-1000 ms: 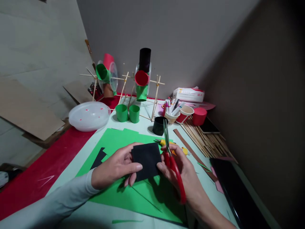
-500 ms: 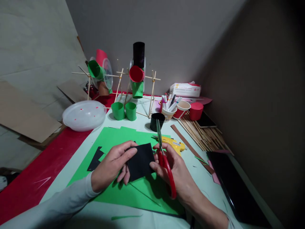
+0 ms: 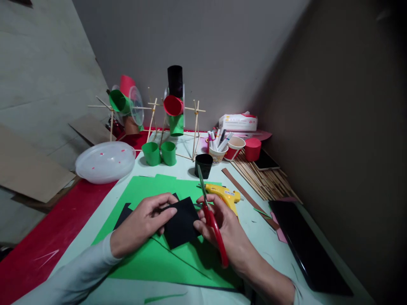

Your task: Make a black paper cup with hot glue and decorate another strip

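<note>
Between my hands is a square piece of black paper (image 3: 180, 224), tilted over the green paper sheet (image 3: 143, 262). My left hand (image 3: 148, 218) pinches its left side, thumb on top. My right hand (image 3: 221, 220) holds red-handled scissors (image 3: 215, 231), blades pointing up and away, while its thumb and fingertips also grip the paper's right edge. The blades look closed together. Other black paper (image 3: 122, 215) lies partly hidden by my left hand. Just beyond the scissors are a yellow glue gun (image 3: 224, 193) and a black paper cup shape (image 3: 204, 166).
Stick frames (image 3: 194, 127) carrying coloured paper tubes stand at the back. Two green paper cups (image 3: 168, 153) and a cup of markers (image 3: 218, 156) are in front. A clear plastic lid (image 3: 104, 163) lies left; bamboo sticks (image 3: 254, 180) and a black glossy panel (image 3: 308, 250) lie right.
The black paper has turned slightly and dropped a little between my hands. My left fingers have curled in behind it. The whole view has shifted slightly.
</note>
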`<state>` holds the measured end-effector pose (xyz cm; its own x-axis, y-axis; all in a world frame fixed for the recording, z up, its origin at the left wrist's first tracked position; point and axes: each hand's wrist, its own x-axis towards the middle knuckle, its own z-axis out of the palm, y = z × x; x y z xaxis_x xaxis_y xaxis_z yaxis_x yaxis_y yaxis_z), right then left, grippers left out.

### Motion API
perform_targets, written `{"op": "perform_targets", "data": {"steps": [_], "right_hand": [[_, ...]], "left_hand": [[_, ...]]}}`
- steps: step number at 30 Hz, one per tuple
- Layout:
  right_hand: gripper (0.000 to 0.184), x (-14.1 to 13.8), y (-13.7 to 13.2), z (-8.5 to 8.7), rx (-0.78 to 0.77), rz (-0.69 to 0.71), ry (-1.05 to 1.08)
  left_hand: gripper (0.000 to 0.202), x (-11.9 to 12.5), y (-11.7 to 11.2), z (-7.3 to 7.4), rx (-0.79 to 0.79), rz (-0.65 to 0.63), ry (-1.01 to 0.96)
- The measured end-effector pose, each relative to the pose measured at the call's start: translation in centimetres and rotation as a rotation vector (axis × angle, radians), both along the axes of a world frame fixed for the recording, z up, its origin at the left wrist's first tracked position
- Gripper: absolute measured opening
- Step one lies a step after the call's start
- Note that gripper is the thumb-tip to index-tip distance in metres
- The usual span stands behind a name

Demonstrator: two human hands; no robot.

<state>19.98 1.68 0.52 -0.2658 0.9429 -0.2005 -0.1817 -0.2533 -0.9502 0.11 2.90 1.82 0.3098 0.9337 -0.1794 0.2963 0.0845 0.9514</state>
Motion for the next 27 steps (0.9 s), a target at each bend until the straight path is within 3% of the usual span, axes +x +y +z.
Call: {"op": "perform_targets", "data": {"steps": [4,11,19,27], "right_hand": [[0.055,-0.4,-0.5,-0.4,-0.038,0.057,0.074],[0.050,-0.8,-1.0,-0.7,-0.035,0.119,0.026],[0.053,-0.8,-0.7,-0.1,-0.082,0.122,0.081],[0.049,-0.9,-0.6,-1.0,-0.049,0.141,0.125]], "left_hand": [[0.031,0.3,-0.1,0.5,0.065,-0.042,0.050],[0.038,1.4,-0.1,-0.5,0.100,-0.126,0.110],[0.039,1.5,-0.1,-0.6,0.139,-0.088,0.097],[0.024,1.9,-0.5,-0.3,0.134,-0.119,0.043]]}}
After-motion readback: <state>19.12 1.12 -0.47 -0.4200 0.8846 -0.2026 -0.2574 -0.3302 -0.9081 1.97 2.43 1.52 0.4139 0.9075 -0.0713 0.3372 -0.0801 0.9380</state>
